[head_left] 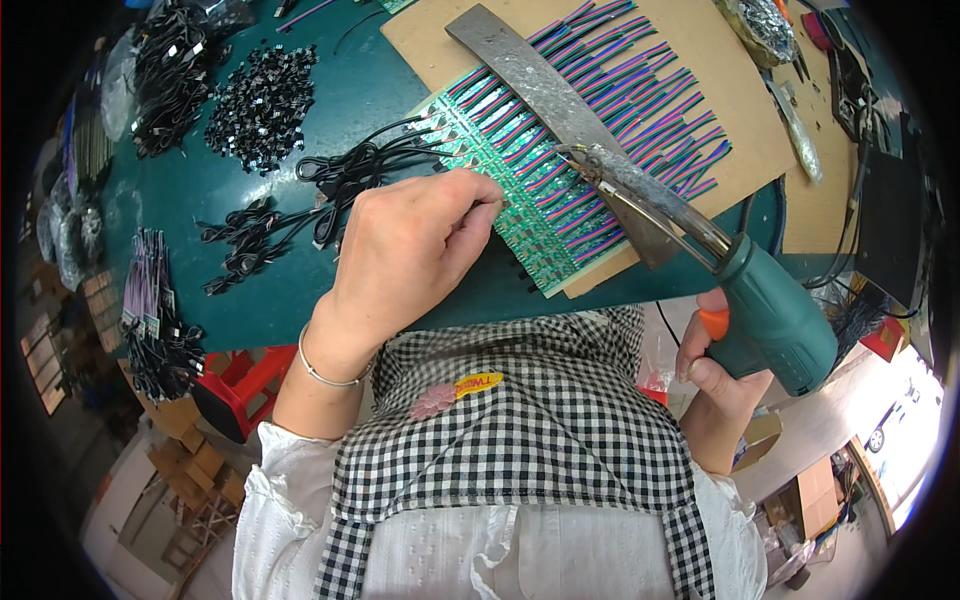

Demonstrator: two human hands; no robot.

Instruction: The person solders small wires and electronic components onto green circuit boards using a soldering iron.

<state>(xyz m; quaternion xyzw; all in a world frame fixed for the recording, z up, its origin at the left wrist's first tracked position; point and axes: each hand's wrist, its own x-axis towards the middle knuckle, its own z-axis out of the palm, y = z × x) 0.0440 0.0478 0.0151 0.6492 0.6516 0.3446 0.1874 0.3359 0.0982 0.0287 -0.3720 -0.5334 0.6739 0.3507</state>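
Note:
My right hand (722, 382) is wrapped round the green handle of a soldering gun (778, 315), with fingers by its orange trigger. The gun's metal tip reaches over a panel of small green circuit boards (535, 240). My left hand (405, 235) is closed in a pinch at the panel's near left edge; what its fingertips hold is hidden. Rows of multicoloured ribbon wires (690, 120) fan out from the boards toward the right. Across them lies a flat grey metal bar (520, 65). Black cables (355, 168) run from the panel's left edge in loose coils.
The panel rests on a cardboard sheet (425, 45) on the green table (375, 85). A heap of small black parts (262, 108) and bundles of black cable (175, 75) lie at the left. More wired pieces (155, 315) hang at the left edge. A red stool (245, 385) stands below.

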